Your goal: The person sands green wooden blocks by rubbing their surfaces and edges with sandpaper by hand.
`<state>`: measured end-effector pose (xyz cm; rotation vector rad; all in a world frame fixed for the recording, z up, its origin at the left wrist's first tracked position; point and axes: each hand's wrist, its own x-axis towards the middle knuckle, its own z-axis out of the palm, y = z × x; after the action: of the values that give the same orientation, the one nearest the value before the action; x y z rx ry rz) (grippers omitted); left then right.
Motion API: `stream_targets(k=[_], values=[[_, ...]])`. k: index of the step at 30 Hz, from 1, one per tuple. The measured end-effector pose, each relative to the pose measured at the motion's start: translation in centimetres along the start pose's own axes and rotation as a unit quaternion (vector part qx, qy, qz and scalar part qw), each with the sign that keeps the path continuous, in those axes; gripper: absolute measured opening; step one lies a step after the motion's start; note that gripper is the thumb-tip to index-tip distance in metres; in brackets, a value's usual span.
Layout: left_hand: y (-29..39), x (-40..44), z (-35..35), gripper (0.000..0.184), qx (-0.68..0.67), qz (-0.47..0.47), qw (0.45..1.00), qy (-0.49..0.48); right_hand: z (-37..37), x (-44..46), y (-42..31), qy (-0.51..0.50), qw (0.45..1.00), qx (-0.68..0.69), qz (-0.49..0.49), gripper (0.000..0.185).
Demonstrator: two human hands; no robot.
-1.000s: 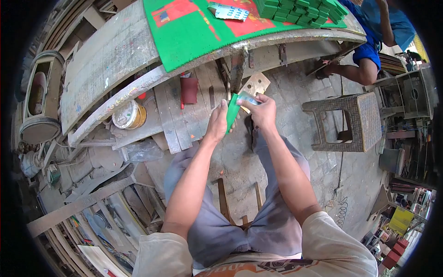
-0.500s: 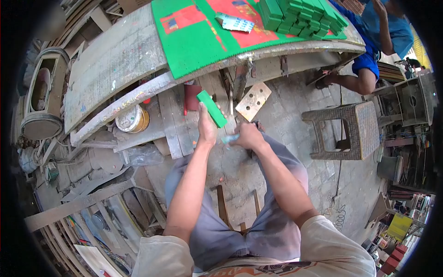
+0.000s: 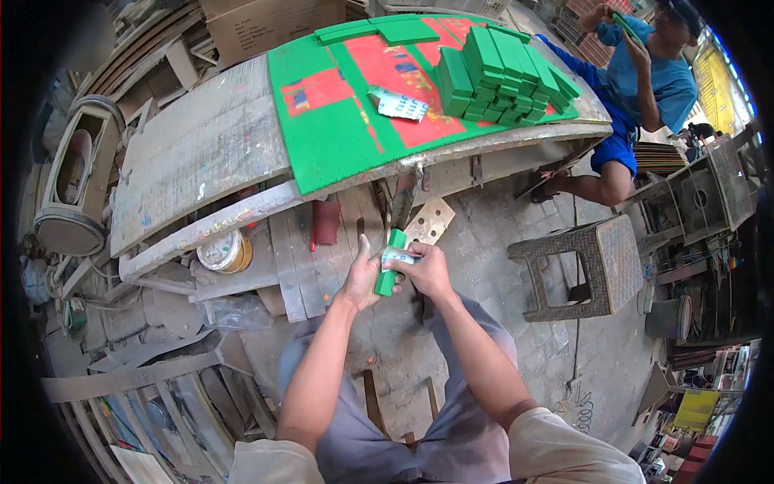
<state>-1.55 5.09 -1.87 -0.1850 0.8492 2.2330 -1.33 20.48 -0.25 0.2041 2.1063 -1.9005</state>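
Observation:
In front of my knees, my left hand (image 3: 359,280) is closed around a green wooden block (image 3: 385,282), tilted slightly from upright, with the thumb raised beside it. My right hand (image 3: 430,273) pinches a piece of sandpaper (image 3: 396,256) with a pale, blue-printed back and presses it against the block's face. The grit side is hidden. Beyond my hands, a stack of green blocks (image 3: 500,77) rests on a green and red painted board (image 3: 326,153). Another printed scrap of sandpaper (image 3: 399,105) lies on that board, left of the stack.
The board lies on a worn wooden table (image 3: 205,137). Below it are a paint bucket (image 3: 226,252) and a wooden piece with holes (image 3: 430,222). A woven stool (image 3: 576,266) stands at right. Another person (image 3: 649,77) holds a green piece at the far right.
My right hand has brought the sandpaper onto the block, which is now turned more upright. The view has tilted up, showing more of the tabletop and the other person.

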Motion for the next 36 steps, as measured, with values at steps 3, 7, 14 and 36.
stream_targets(k=[3,7,14,36], values=[[-0.1,-0.4,0.5,0.080,-0.041,-0.080,0.991,-0.104,-1.1,0.9,0.9,0.174,0.981,-0.061,-0.060,0.035],[-0.5,-0.1,0.3,0.078,-0.006,-0.041,0.996,-0.080,-2.7,1.0,-0.7,0.358,0.929,0.046,-0.077,0.032],[-0.5,0.0,-0.1,0.086,-0.052,0.018,0.997,-0.061,0.3,0.7,2.0,0.048,0.998,-0.007,0.046,0.043],[-1.0,0.7,-0.6,0.046,0.043,-0.010,0.998,0.040,-1.4,0.3,-0.2,0.108,0.982,-0.145,-0.045,0.038]])
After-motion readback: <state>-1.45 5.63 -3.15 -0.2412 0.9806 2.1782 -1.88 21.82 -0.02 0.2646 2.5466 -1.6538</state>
